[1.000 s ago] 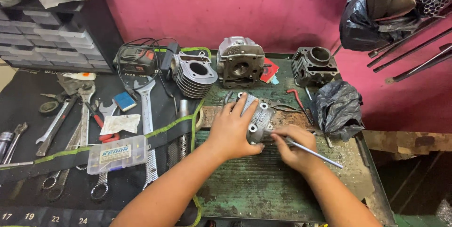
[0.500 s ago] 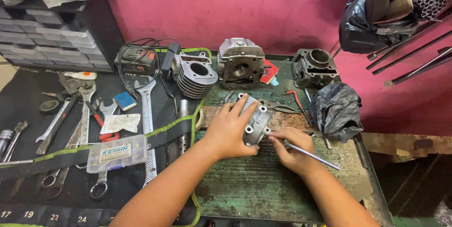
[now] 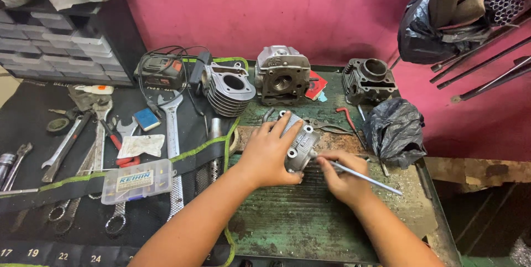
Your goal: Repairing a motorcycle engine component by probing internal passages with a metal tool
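Little has shifted since the earlier frame: my left hand [image 3: 269,153] still clamps over the small cast-metal engine cover [image 3: 298,146], and my right hand [image 3: 344,174] still pinches the thin steel rod [image 3: 362,177], tip touching the cover's right edge. That cover sits on the green bench [image 3: 310,228], just in front of the grey cylinder head [image 3: 281,74]. I judge it rigid, fairly heavy, possibly oily; best gripped across its outer edges.

Left hand [image 3: 269,153] covers much of cylinder head [image 3: 299,146] — rod [image 3: 359,177] tip hidden
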